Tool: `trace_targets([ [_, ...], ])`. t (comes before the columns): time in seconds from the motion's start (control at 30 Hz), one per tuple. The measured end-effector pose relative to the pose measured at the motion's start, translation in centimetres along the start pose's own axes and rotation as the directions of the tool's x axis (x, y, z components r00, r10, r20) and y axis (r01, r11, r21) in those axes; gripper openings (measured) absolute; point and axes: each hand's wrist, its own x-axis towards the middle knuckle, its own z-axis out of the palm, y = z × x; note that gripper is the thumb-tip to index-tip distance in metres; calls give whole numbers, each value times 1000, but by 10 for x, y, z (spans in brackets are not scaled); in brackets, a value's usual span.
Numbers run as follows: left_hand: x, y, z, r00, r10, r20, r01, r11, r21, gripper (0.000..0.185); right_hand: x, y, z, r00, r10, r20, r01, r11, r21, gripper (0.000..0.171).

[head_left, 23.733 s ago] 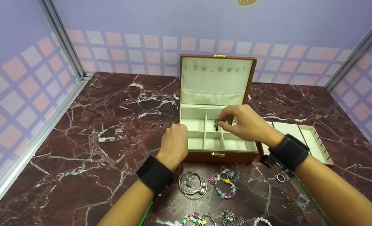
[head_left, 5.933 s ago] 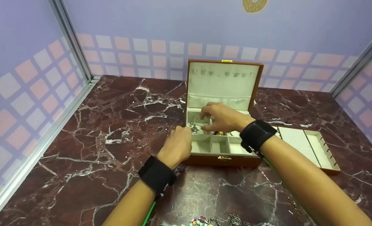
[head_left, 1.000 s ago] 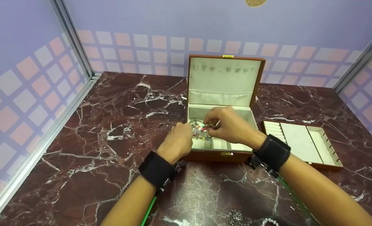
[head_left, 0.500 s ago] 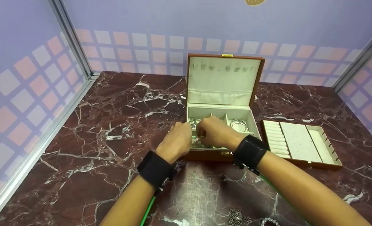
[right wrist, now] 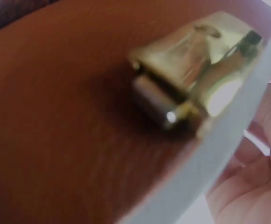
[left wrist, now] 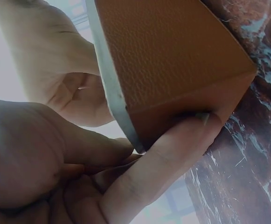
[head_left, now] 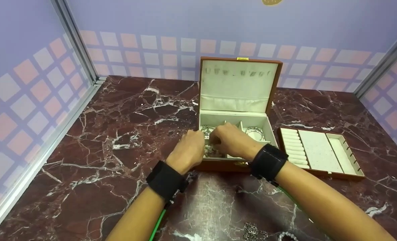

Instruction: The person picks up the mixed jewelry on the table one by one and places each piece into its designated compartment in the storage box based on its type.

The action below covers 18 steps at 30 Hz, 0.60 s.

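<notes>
Since most of the jewellery is already tucked into the brown jewellery box (head_left: 233, 140) at frame centre, the sorting looks well along. The left hand (head_left: 188, 151) is curled against the box's front left corner, a finger pressed on its side. The right hand (head_left: 230, 140) is dipped into the front compartments; what it holds can't be told. A chain (head_left: 252, 231) and beaded bracelet (head_left: 287, 236) are left on the bench (head_left: 101, 160), bottom edge.

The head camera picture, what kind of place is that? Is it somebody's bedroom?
Probably not a bedroom. It looks like a small staged booth: a dark red marble tabletop boxed in by purple walls printed with checks and joined by metal corner posts. An open jewelry box sits in the middle.
</notes>
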Motion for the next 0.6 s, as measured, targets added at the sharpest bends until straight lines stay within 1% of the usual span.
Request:
trace_targets([
  [0.17,0,-1,0,1000,-4,-6,4,1000,-12,18,-3,0,1,991,-74,109,80,996,-44,14],
  [0.27,0,-1,1,1000,-7,-4,7,1000,-14,17,-5,-1,1,988,-93,126,101,993,-58,15],
  [0.37,0,-1,1,1000,-8,2,8,1000,-16,17,-10,-1,-1,990,-94,105,102,992,-73,16],
  [0.47,-1,0,1,1000,-8,6,8,1000,-14,18,-18,-2,-7,992,-109,58,113,990,-89,18],
  [0.53,-1,0,1,1000,-6,1,6,1000,-10,19,-25,-3,-12,990,-142,8,142,985,-102,17],
  [0.6,-1,1,0,1000,-4,-3,4,1000,-7,20,-35,-5,-18,983,-181,-43,175,978,-114,15],
])
